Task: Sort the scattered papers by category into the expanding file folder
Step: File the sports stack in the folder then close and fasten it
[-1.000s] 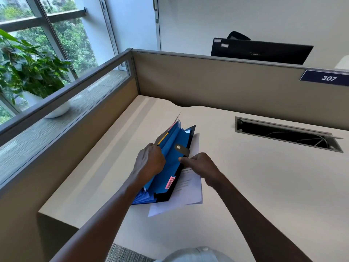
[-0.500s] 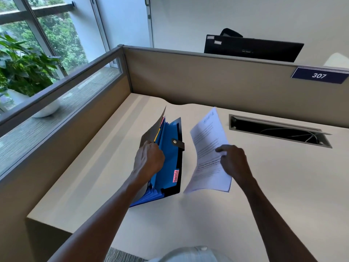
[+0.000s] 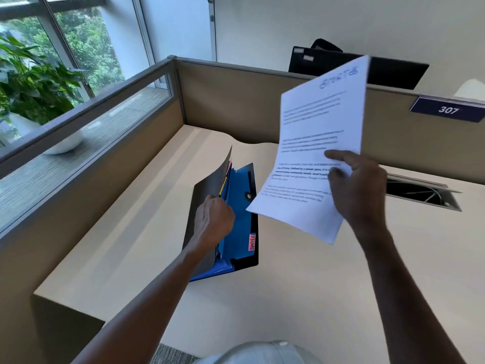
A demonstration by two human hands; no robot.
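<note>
Here, nearest the viewer, the left hand (image 3: pixel 214 222) curls its fingers over the raised grey flap of the black-and-blue expanding file folder (image 3: pixel 236 219), keeping it open on the pale beige counter (image 3: pixel 288 298). The folder's long axis runs away from the viewer. Farther out and higher, the right hand (image 3: pixel 357 190) pinches a white printed paper sheet (image 3: pixel 315 143), well clear of the counter. The pockets lie down and to the left of that sheet, so the right hand must likely carry it there.

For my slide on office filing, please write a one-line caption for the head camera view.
Right hand lifts a printed sheet while left hand holds open the expanding file folder.
</note>
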